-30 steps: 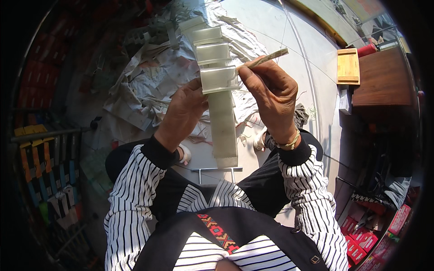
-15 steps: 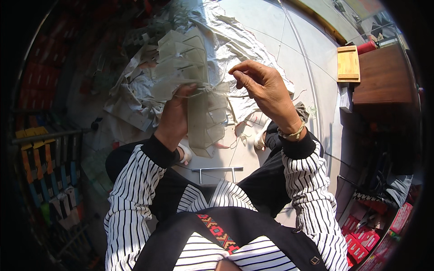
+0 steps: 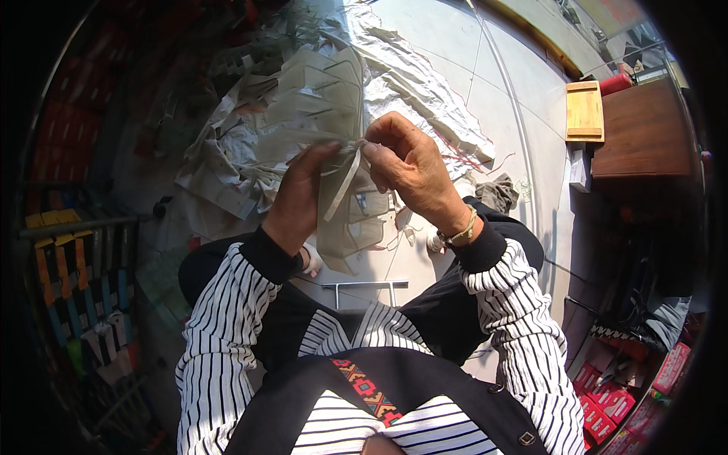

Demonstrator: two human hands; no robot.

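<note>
A bundle of translucent, pale greenish plastic pieces [image 3: 335,239], long with several thin angled edges, hangs upright in front of me. My left hand [image 3: 294,199] grips its left side around the middle, thumb on top. A pale flat strip [image 3: 343,186] goes round the bundle at that height, one end hanging down slantwise. Thumb and fingers of my right hand [image 3: 409,168] are pinched together on the strip at the bundle's right edge. Whether the strip is knotted there is hidden by the fingers.
Below the bundle, crumpled white sheeting [image 3: 413,72] covers part of the tiled floor. A metal bar frame [image 3: 365,285] stands between my legs. On the right are a wooden box [image 3: 584,112], a brown cabinet [image 3: 644,129] and red boxes [image 3: 610,402]; hanging packaged goods [image 3: 76,265] line the left.
My right hand has moved left and in to the bundle, where it now pinches the strip. The bundle has tilted slightly, its top going right. My left hand keeps its hold.
</note>
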